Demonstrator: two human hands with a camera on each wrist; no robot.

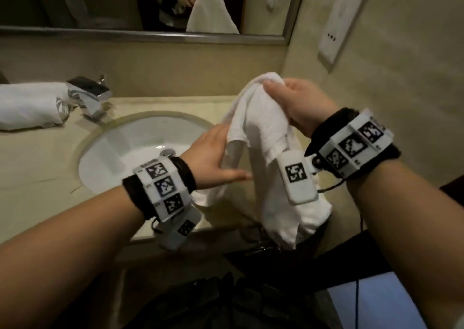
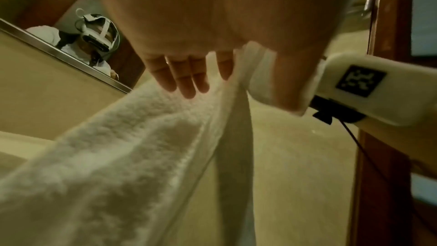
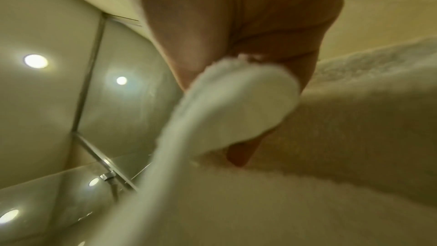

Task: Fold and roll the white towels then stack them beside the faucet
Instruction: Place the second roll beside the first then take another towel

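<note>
A white towel (image 1: pixel 266 138) hangs in loose folds over the counter's right end, reaching below the front edge. My right hand (image 1: pixel 293 100) grips its bunched top, thumb over the cloth; the right wrist view shows the towel (image 3: pixel 236 100) wrapped over my fingers. My left hand (image 1: pixel 218 153) is lower and to the left, with straight fingers (image 2: pixel 187 78) laid against a hanging fold of the towel (image 2: pixel 118 156) and the thumb stretched out beneath. A rolled white towel (image 1: pixel 30 107) lies on the counter left of the chrome faucet (image 1: pixel 88 95).
The oval white sink (image 1: pixel 113 158) is set in the beige counter (image 1: pixel 37 165) under my left wrist. A mirror (image 1: pixel 75 2) runs along the back wall and a white wall panel (image 1: pixel 344 20) hangs on the right wall. Dark items lie below the counter edge.
</note>
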